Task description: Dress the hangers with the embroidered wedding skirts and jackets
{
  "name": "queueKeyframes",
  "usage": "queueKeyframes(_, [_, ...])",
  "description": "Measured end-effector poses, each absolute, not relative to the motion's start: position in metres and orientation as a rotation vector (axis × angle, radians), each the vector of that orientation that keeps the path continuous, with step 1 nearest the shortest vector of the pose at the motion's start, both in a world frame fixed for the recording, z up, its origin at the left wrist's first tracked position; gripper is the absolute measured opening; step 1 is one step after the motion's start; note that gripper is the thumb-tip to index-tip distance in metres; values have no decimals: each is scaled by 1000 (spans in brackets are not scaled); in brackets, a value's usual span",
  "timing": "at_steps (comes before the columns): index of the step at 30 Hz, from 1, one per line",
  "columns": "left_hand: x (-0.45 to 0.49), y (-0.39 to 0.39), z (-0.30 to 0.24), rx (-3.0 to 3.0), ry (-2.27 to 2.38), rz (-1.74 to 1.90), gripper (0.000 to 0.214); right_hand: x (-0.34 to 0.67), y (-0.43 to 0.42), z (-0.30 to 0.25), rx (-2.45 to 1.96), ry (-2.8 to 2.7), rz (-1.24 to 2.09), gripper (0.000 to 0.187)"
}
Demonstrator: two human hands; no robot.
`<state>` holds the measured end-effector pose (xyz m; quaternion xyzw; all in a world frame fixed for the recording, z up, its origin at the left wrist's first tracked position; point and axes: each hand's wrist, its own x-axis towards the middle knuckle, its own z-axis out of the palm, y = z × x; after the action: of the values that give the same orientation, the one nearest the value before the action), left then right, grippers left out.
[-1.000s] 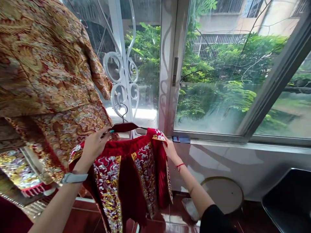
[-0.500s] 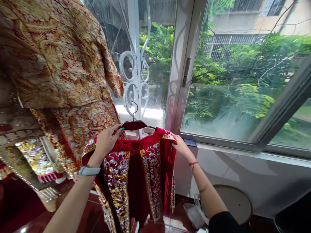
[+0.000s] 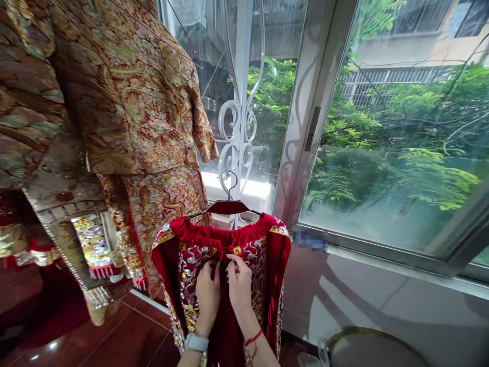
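One left hand [image 3: 207,290], one right hand [image 3: 240,290], just apart, fingers curled at a red garment [image 3: 260,265] on a dark hanger [image 3: 227,207], can't tell if pinching.

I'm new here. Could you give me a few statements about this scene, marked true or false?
1. The red garment is on a hanger. True.
2. The pale wristband is on the right wrist. False: the pale wristband is on the left wrist.
3. The left hand and right hand are both at the red garment's front. True.
4. The gold patterned garment is right of the red one. False: the gold patterned garment hangs to its left.
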<state>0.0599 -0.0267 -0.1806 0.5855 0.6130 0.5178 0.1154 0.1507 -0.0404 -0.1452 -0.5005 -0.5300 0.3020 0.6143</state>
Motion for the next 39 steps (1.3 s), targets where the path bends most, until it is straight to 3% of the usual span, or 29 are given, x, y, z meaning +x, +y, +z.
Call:
queueKeyframes(10, [46, -20, -156, 1789, 1707, 1516, 23, 135, -4, -140, -1359, -1308, 451, 21])
queueKeyframes(19, [25, -82, -189, 1497, 1662, 1590, 29, 142, -3, -125, -1327, -1435, 421, 20])
queueKeyframes(22, [38, -92, -189, 1552, 1953, 1785, 29, 148, -14, -116, -1214, -1408, 557, 17])
queueKeyframes(28, [63, -77, -183, 2077, 1943, 1625, 18, 149, -56, -111, -893, -882, 1465, 25])
queueKeyframes(32, [67, -68, -180, 2149, 1927, 1686, 17, 146, -79, -111, -891, -776, 1422, 25])
queueKeyframes(39, [66, -73, -176, 2221, 1506, 1791, 18, 135, -81, -93, -903, -621, 1218, 22])
